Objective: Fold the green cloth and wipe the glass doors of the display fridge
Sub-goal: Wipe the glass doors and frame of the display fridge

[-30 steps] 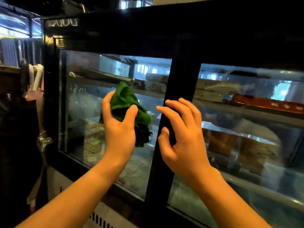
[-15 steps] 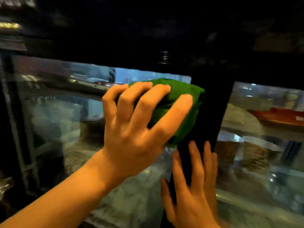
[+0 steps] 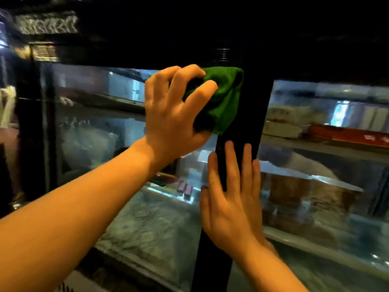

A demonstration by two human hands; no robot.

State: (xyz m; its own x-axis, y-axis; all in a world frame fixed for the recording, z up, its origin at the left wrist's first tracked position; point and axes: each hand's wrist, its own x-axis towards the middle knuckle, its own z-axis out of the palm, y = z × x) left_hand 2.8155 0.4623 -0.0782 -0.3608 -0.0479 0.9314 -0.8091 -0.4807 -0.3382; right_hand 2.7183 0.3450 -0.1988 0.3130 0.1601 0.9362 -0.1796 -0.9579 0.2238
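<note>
My left hand [image 3: 174,110] grips the bunched green cloth [image 3: 226,95] and presses it against the top right corner of the left glass door [image 3: 101,144], where the glass meets the black centre post [image 3: 248,114]. Part of the cloth overlaps the post. My right hand [image 3: 231,199] lies flat and open on the lower part of that post, fingers pointing up, just below the cloth. The right glass door [image 3: 326,165] is to the right of the post, untouched by either hand.
The fridge has a black top frame [image 3: 210,34] and a black left frame [image 3: 35,123]. Behind the glass are shelves with packaged food and boxes [image 3: 294,194]. Reflections cover both panes. A dim area with white objects [image 3: 8,106] lies left of the fridge.
My left hand has carried the cloth up and to the right, from the middle of the left door to its top right corner. My right hand has slid lower on the centre post.
</note>
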